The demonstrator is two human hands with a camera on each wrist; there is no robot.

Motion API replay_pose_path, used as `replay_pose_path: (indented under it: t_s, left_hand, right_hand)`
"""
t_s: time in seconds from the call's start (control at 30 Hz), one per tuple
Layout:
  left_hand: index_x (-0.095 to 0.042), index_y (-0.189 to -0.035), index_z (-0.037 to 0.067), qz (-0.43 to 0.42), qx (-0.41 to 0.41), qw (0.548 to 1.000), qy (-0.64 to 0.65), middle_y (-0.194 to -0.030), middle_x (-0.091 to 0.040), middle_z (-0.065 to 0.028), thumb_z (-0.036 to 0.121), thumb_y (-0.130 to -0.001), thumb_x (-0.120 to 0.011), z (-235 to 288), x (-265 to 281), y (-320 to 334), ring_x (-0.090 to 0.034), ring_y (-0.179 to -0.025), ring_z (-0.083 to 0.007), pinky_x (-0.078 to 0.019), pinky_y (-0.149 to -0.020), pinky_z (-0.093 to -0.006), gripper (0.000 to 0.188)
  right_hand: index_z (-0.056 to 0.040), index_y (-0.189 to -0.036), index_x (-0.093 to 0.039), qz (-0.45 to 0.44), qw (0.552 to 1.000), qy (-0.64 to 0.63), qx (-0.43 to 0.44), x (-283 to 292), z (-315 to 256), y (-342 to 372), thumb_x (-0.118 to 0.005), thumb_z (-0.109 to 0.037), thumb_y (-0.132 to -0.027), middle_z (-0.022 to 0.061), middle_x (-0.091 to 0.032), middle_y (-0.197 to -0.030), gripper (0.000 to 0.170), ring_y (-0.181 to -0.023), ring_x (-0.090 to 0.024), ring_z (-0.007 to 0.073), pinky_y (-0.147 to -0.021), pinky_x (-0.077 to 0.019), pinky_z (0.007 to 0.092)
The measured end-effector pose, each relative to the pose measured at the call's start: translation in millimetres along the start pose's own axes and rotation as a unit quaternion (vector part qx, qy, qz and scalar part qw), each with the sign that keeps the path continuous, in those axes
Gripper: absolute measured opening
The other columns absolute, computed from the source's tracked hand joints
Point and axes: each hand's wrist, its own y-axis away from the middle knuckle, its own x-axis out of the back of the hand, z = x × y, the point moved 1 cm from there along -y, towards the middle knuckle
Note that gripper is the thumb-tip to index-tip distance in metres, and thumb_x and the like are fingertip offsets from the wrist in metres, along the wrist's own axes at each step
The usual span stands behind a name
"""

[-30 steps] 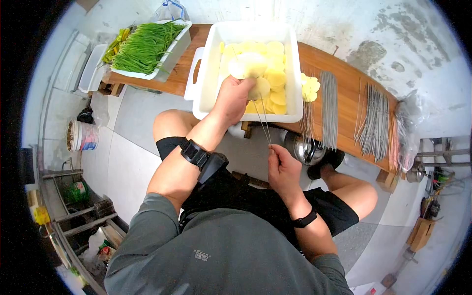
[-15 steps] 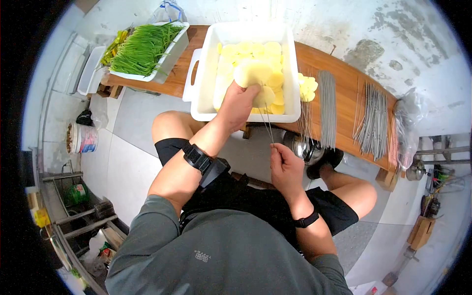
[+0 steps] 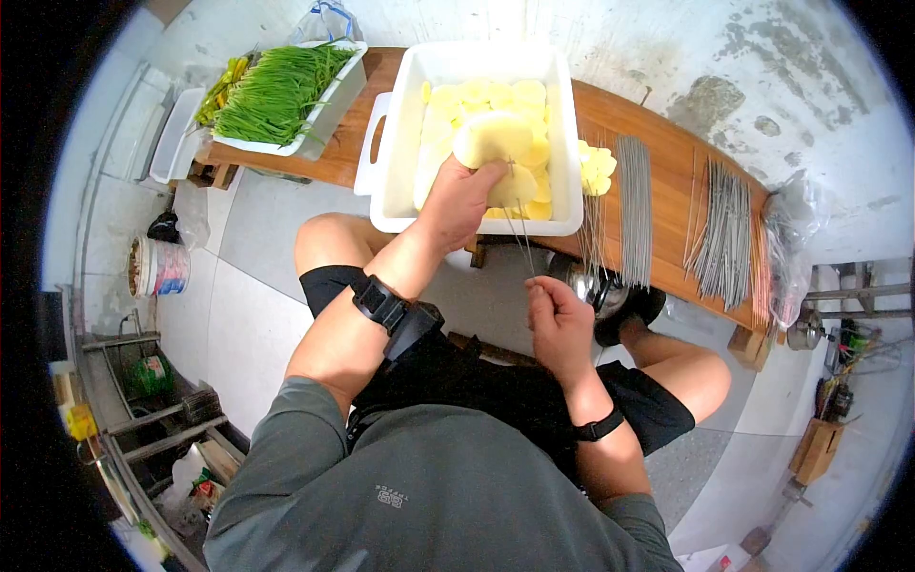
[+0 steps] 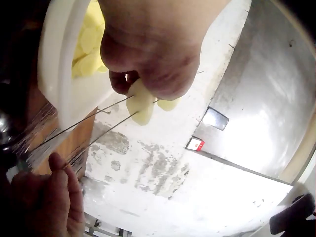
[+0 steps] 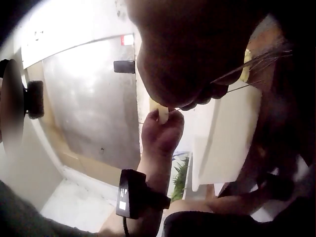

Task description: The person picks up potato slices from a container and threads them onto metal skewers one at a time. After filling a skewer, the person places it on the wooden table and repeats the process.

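Note:
My left hand (image 3: 459,202) is over the near side of the white tub and pinches pale yellow potato slices between thumb and fingers. A larger potato slice (image 3: 494,136) sits above a smaller one (image 3: 515,189). Two thin metal skewers (image 4: 101,137) run through the slice nearest my right hand, seen in the left wrist view. My right hand (image 3: 562,329), lower and to the right in front of the tub, grips the skewers' near ends together. In the right wrist view, my right hand (image 5: 192,59) is dark and hides part of the skewers.
The white tub (image 3: 383,205) of potato slices stands on a wooden bench (image 3: 667,229). To its right lie threaded slices (image 3: 597,172) and bundles of metal skewers (image 3: 634,210). Green chives (image 3: 281,95) fill a white tray at left. A metal bowl (image 3: 579,276) is below the bench.
My left hand's slices have shifted slightly down and right, and the upper slice lies flatter to view. My right hand has moved a little right, still gripping the skewer ends.

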Motion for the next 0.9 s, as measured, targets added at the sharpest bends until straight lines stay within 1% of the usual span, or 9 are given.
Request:
replay_pose_path:
  t_s: [0.23, 0.3, 0.33, 0.4, 0.63, 0.7, 0.73, 0.8, 0.9]
  left_hand:
    - [-0.054, -0.122, 0.0, -0.002, -0.023, 0.999, -0.029, -0.117, -0.06, -0.0059, 0.001, -0.093, -0.049, 1, 4, -1, -0.058, -0.105, -0.0143, -0.0484, -0.091, -0.0291, 0.03]
    - [-0.055, -0.122, 0.0, -0.01, -0.028, 0.999, -0.015, -0.116, -0.06, -0.0055, 0.001, -0.092, -0.05, 2, 3, 1, -0.058, -0.105, -0.0146, -0.0482, -0.09, -0.0289, 0.03]
    - [-0.055, -0.122, 0.0, -0.01, -0.028, 0.999, -0.015, -0.116, -0.06, -0.0055, 0.001, -0.092, -0.05, 1, 3, 3, -0.058, -0.105, -0.0146, -0.0482, -0.09, -0.0289, 0.03]
    - [-0.055, -0.121, 0.0, 0.012, 0.057, 0.996, -0.068, -0.117, -0.06, -0.0055, 0.003, -0.091, -0.052, -6, 3, 9, -0.058, -0.104, -0.0151, -0.0476, -0.091, -0.0296, 0.03]
    - [-0.052, -0.124, -0.001, -0.011, 0.014, 0.998, 0.063, -0.117, -0.061, -0.0084, 0.006, -0.092, -0.052, -1, 0, 6, -0.059, -0.107, -0.0183, -0.0472, -0.093, -0.0328, 0.033]
    - [-0.053, -0.123, 0.0, 0.01, 0.035, 0.988, 0.147, -0.118, -0.061, -0.0096, 0.016, -0.096, -0.05, 8, -4, 5, -0.059, -0.108, -0.0198, -0.0478, -0.092, -0.0334, 0.031]
    - [-0.053, -0.123, 0.0, 0.011, 0.035, 0.988, 0.147, -0.118, -0.061, -0.0096, 0.016, -0.096, -0.05, 9, -5, 4, -0.059, -0.108, -0.0198, -0.0478, -0.092, -0.0334, 0.031]
    - [-0.054, -0.119, 0.0, 0.053, 0.06, 0.988, 0.134, -0.117, -0.062, -0.0101, 0.023, -0.098, -0.046, 8, -4, 3, -0.061, -0.105, -0.02, -0.0488, -0.091, -0.0338, 0.032]
    - [-0.055, -0.117, 0.001, 0.061, 0.066, 0.99, 0.112, -0.113, -0.063, -0.0099, 0.024, -0.099, -0.046, 8, -5, 3, -0.063, -0.101, -0.0199, -0.0507, -0.088, -0.0334, 0.031]
  right_hand:
    - [0.002, -0.099, -0.065, 0.004, 1.0, -0.016, 0.018, 0, 0, -5, -0.06, -0.01, -0.092, 0.0079, -0.062, -0.069, 0.015, -0.062, -0.051, 0.0076, -0.058, -0.0442, 0.0239]
    - [0.0036, -0.099, -0.063, 0.011, 0.998, -0.011, 0.064, -2, -1, -6, -0.055, -0.008, -0.095, -0.0036, -0.051, -0.064, 0.015, -0.056, -0.044, 0.003, -0.05, -0.0361, 0.0201]
    - [0.0036, -0.099, -0.063, 0.011, 0.998, -0.011, 0.064, -2, -3, -7, -0.055, -0.008, -0.095, -0.0036, -0.051, -0.064, 0.015, -0.056, -0.044, 0.003, -0.05, -0.0361, 0.0201]
    - [0.0036, -0.099, -0.063, 0.013, 0.996, 0.026, 0.087, -2, -9, -11, -0.056, -0.008, -0.094, -0.0033, -0.05, -0.063, 0.014, -0.056, -0.044, 0.0031, -0.051, -0.0362, 0.0198]
    - [0.0029, -0.101, -0.064, 0.023, 0.992, 0.05, 0.113, 5, -11, -18, -0.058, -0.007, -0.093, -0.0014, -0.051, -0.063, 0.014, -0.057, -0.046, 0.0034, -0.052, -0.0391, 0.0211]
    - [0.0009, -0.101, -0.065, 0.033, 0.985, 0.107, 0.129, 7, -11, -15, -0.061, -0.008, -0.09, 0.0157, -0.065, -0.074, 0.015, -0.062, -0.063, 0.0185, -0.059, -0.0488, 0.0283]
    - [0.0009, -0.101, -0.065, 0.032, 0.986, 0.106, 0.128, 6, -11, -14, -0.061, -0.008, -0.09, 0.0157, -0.065, -0.074, 0.015, -0.062, -0.063, 0.0185, -0.059, -0.0488, 0.0283]
    - [0.0002, -0.101, -0.065, 0.036, 0.974, 0.154, 0.164, 6, -10, -13, -0.062, -0.007, -0.089, 0.0184, -0.065, -0.077, 0.015, -0.065, -0.066, 0.0274, -0.059, -0.0504, 0.0314]
    - [-0.0001, -0.101, -0.065, 0.032, 0.972, 0.155, 0.174, 5, -7, -13, -0.062, -0.006, -0.088, 0.0191, -0.064, -0.077, 0.015, -0.067, -0.066, 0.0313, -0.058, -0.0507, 0.0334]
